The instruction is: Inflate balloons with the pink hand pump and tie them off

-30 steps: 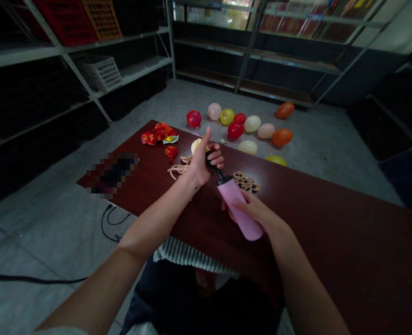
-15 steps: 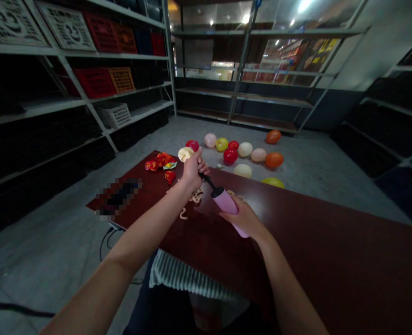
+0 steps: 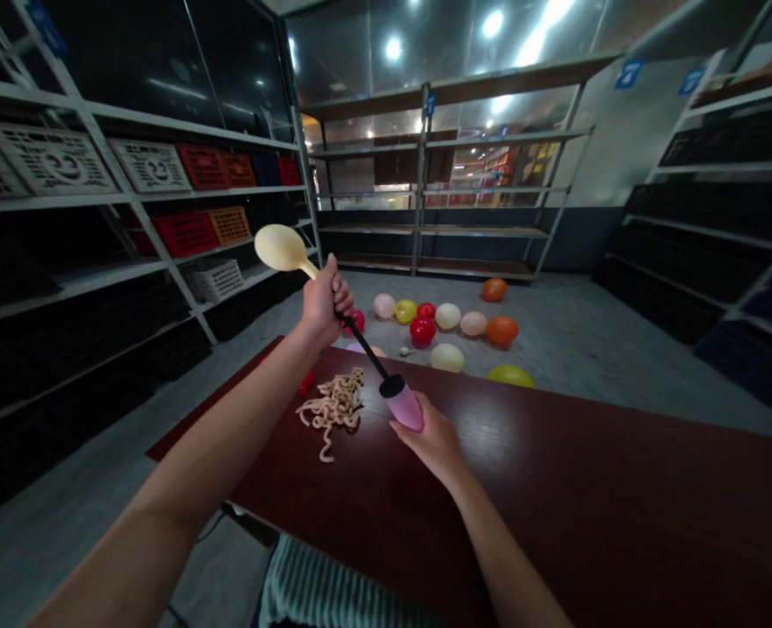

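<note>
A cream balloon (image 3: 281, 248), partly blown up, sticks out past my left hand (image 3: 326, 305), its long neck running into my closed fingers. Those fingers also wrap the upper end of a balloon pump, so the nozzle is hidden. Between my hands the pump's black rod (image 3: 367, 349) shows at length. My right hand (image 3: 433, 440) is closed round the pump's pink barrel (image 3: 404, 410). Below my left hand, a heap of curly beige strips (image 3: 337, 401), perhaps uninflated balloons, lies on the dark red-brown table (image 3: 556, 471). Beside it is a small red wrapper-like piece (image 3: 306, 383), partly covered by my forearm.
Several blown-up balloons, among them a red balloon (image 3: 423, 331) and an orange balloon (image 3: 502, 331), lie on the grey floor (image 3: 575, 349) past the table. Shelves with crates (image 3: 150, 166) stand at left; a metal rack (image 3: 418, 209) is at the back. Dark shelving lines the right.
The cream balloon is larger and longer, and more of the black rod shows. My hands are farther apart, the left one raised. The view has tilted up.
</note>
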Available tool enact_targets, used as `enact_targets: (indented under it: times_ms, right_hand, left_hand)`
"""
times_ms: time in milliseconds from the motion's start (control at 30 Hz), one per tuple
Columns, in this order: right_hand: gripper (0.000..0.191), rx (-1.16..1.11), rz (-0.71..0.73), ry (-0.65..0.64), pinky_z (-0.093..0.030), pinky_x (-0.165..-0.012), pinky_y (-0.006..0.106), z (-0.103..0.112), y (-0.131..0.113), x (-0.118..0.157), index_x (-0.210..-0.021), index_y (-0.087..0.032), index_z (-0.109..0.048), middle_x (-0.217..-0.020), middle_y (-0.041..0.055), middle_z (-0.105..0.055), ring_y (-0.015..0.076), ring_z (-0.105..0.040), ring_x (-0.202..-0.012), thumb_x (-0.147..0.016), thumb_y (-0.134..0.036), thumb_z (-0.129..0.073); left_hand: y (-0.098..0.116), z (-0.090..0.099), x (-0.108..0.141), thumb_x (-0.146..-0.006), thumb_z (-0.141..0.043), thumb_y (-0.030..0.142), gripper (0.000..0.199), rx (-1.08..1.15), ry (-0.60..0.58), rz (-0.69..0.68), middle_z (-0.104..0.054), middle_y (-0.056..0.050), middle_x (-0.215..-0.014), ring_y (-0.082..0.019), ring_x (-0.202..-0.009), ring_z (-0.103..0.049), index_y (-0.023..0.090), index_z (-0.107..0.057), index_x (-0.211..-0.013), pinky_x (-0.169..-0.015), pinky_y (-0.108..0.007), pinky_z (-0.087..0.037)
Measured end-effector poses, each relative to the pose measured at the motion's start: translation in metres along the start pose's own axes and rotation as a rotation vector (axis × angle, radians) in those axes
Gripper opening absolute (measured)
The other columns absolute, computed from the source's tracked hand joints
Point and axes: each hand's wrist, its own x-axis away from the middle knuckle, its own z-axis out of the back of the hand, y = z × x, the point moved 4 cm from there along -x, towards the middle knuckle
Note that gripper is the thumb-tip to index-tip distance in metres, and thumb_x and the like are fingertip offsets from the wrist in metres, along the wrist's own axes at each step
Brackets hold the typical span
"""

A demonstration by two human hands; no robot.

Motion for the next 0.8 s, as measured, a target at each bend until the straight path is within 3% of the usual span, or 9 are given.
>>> enact_targets:
  times_ms: [200, 300, 400, 500, 633, 800]
  right_hand:
    - [0.054, -0.12, -0.044, 0.123, -0.054, -0.086, 0.04, -0.002, 0.012, 0.004, -0.125, -0.029, -0.055, -0.109, 0.0076, -0.074, 0.0306, -0.071, -0.101, -0.079, -0.052, -0.071]
    - [0.053, -0.18, -0.085, 0.175, -0.054, -0.085, 0.04, -0.003, 0.019, 0.005, -0.122, -0.027, -0.053, -0.103, 0.0075, -0.075, 0.0287, -0.072, -0.096, -0.08, -0.055, -0.068]
    - [0.05, -0.233, -0.13, 0.21, -0.055, -0.078, 0.038, -0.003, 0.026, 0.005, -0.119, -0.027, -0.051, -0.096, 0.0049, -0.075, 0.0247, -0.071, -0.083, -0.082, -0.058, -0.065]
    - [0.046, -0.252, -0.16, 0.252, -0.053, -0.071, 0.035, -0.001, 0.03, 0.004, -0.114, -0.028, -0.052, -0.089, 0.0021, -0.072, 0.0217, -0.068, -0.074, -0.082, -0.059, -0.065]
    - [0.046, -0.303, -0.159, 0.264, -0.051, -0.065, 0.032, -0.001, 0.034, 0.0, -0.111, -0.027, -0.053, -0.084, 0.0003, -0.07, 0.0196, -0.066, -0.069, -0.081, -0.059, -0.066]
    - [0.055, -0.25, -0.125, 0.235, -0.054, -0.072, 0.032, -0.006, 0.036, -0.003, -0.119, -0.028, -0.052, -0.099, 0.0018, -0.074, 0.0208, -0.071, -0.083, -0.075, -0.052, -0.075]
  left_hand:
    - [-0.02, -0.06, 0.011, -0.096, -0.065, 0.047, 0.055, -0.04, -0.186, -0.002, -0.028, 0.006, -0.039, -0.006, -0.031, -0.025, 0.021, -0.039, -0.054, -0.035, -0.023, -0.018]
    - [-0.044, -0.088, 0.016, -0.095, -0.066, 0.047, 0.052, -0.128, -0.298, 0.002, -0.031, 0.005, -0.038, -0.007, -0.032, -0.029, 0.021, -0.045, -0.055, -0.036, -0.025, -0.019]
    - [-0.077, -0.104, 0.02, -0.093, -0.067, 0.05, 0.053, -0.213, -0.401, 0.011, -0.035, 0.004, -0.037, -0.007, -0.032, -0.031, 0.021, -0.045, -0.054, -0.036, -0.025, -0.019]
    - [-0.113, -0.102, 0.021, -0.094, -0.065, 0.051, 0.056, -0.288, -0.457, 0.014, -0.037, 0.003, -0.036, -0.007, -0.03, -0.033, 0.021, -0.043, -0.052, -0.036, -0.025, -0.021]
    - [-0.147, -0.084, 0.023, -0.096, -0.061, 0.049, 0.059, -0.349, -0.445, 0.062, -0.037, 0.002, -0.035, -0.008, -0.026, -0.034, 0.021, -0.041, -0.048, -0.033, -0.024, -0.022]
    - [-0.144, -0.054, 0.021, -0.096, -0.061, 0.048, 0.059, -0.239, -0.263, 0.124, -0.034, 0.004, -0.034, -0.007, -0.025, -0.03, 0.021, -0.036, -0.05, -0.031, -0.023, -0.02]
